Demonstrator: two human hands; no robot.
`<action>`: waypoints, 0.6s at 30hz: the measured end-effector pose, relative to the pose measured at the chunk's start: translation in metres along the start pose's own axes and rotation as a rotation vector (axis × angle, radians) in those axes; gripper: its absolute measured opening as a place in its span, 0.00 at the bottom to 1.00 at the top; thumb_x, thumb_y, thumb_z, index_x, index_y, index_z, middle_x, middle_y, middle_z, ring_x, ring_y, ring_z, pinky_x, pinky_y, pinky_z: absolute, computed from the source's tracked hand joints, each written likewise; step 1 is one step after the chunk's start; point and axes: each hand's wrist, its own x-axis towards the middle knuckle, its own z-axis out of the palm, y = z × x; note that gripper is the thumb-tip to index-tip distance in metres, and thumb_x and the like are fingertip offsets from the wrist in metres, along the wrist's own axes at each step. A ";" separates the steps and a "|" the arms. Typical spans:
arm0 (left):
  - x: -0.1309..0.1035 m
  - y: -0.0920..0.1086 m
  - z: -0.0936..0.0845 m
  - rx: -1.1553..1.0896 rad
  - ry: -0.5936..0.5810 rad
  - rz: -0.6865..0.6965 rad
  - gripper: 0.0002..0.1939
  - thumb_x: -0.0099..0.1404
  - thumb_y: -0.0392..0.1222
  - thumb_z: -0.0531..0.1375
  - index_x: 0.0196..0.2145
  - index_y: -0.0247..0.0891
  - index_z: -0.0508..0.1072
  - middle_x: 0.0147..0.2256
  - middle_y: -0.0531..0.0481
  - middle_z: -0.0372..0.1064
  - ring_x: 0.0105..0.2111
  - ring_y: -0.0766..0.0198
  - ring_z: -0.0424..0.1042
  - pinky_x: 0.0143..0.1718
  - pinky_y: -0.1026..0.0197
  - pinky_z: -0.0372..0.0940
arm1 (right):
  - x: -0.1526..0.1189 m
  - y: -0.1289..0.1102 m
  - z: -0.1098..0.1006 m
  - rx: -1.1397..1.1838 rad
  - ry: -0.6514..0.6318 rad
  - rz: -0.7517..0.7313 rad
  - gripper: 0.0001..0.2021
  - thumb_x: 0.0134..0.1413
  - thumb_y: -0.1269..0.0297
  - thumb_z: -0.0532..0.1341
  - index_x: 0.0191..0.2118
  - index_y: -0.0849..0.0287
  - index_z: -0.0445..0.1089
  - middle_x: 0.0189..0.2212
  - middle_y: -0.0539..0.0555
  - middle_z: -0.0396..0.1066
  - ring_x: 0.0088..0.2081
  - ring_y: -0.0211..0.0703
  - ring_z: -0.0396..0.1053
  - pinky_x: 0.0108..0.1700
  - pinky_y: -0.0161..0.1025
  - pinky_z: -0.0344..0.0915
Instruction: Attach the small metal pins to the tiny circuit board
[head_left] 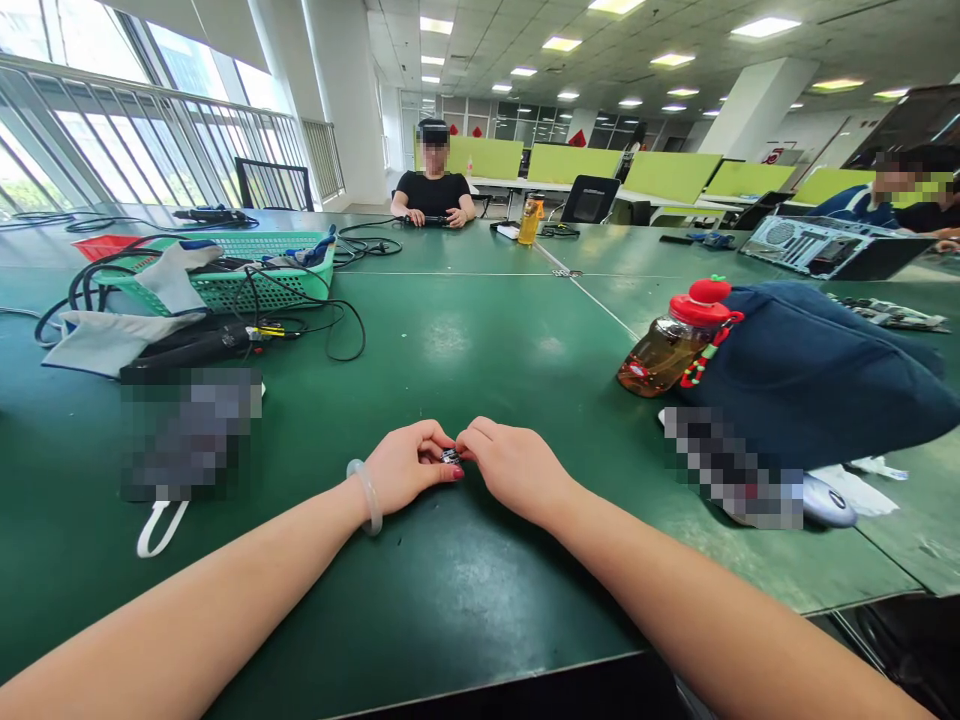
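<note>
A left hand (401, 465) and a right hand (517, 468) meet at a small dark-and-silver piece (450, 456), just below the centre of the frame.
The left thumb and fingers pinch the piece; the right fingertips bend in at its right edge, though whether they grip or merely touch it cannot be told. A pale bangle (369, 505) rings the left wrist. Around them spreads a green table (450, 340), with a red-lidded bottle (651, 352) beside a dark blue bag (825, 375) at right, a mint-green basket (300, 288) at upper left and a person in a black top (435, 190) seated at upper centre.
</note>
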 end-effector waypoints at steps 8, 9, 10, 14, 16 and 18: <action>0.000 0.005 -0.002 -0.057 0.068 -0.029 0.12 0.51 0.40 0.63 0.33 0.36 0.66 0.29 0.52 0.72 0.29 0.66 0.71 0.35 0.61 0.64 | -0.003 0.005 0.001 0.099 0.055 0.080 0.12 0.59 0.59 0.50 0.44 0.57 0.65 0.38 0.52 0.67 0.34 0.38 0.67 0.32 0.34 0.58; 0.000 0.005 -0.002 -0.068 0.071 -0.032 0.12 0.51 0.39 0.63 0.34 0.35 0.66 0.29 0.52 0.73 0.30 0.65 0.71 0.36 0.61 0.64 | -0.002 0.005 0.002 0.109 0.047 0.081 0.12 0.59 0.58 0.51 0.43 0.57 0.65 0.38 0.52 0.67 0.34 0.38 0.67 0.33 0.34 0.58; 0.000 0.004 -0.002 -0.078 0.072 -0.035 0.13 0.51 0.39 0.63 0.34 0.35 0.66 0.29 0.51 0.73 0.30 0.65 0.71 0.36 0.60 0.65 | -0.002 0.005 0.002 0.122 0.042 0.084 0.12 0.59 0.58 0.50 0.43 0.57 0.66 0.38 0.52 0.67 0.35 0.38 0.67 0.33 0.34 0.58; 0.002 -0.001 -0.003 -0.077 0.087 -0.027 0.15 0.50 0.41 0.63 0.36 0.35 0.67 0.29 0.51 0.72 0.30 0.64 0.71 0.36 0.60 0.65 | -0.001 0.007 0.003 0.207 0.044 0.116 0.09 0.57 0.60 0.53 0.40 0.56 0.66 0.36 0.51 0.67 0.35 0.37 0.66 0.35 0.34 0.58; 0.002 -0.002 -0.003 -0.058 0.100 -0.028 0.15 0.50 0.42 0.63 0.36 0.35 0.67 0.28 0.51 0.72 0.29 0.64 0.71 0.35 0.59 0.65 | -0.001 0.011 0.005 0.272 0.026 0.129 0.08 0.54 0.61 0.57 0.39 0.55 0.66 0.34 0.50 0.67 0.34 0.37 0.65 0.34 0.34 0.58; 0.002 -0.002 -0.003 -0.042 0.103 -0.035 0.16 0.49 0.42 0.63 0.35 0.35 0.67 0.28 0.51 0.72 0.29 0.64 0.71 0.35 0.59 0.65 | -0.001 0.015 0.008 0.334 -0.011 0.118 0.06 0.51 0.64 0.60 0.37 0.55 0.67 0.32 0.49 0.67 0.33 0.36 0.64 0.34 0.33 0.58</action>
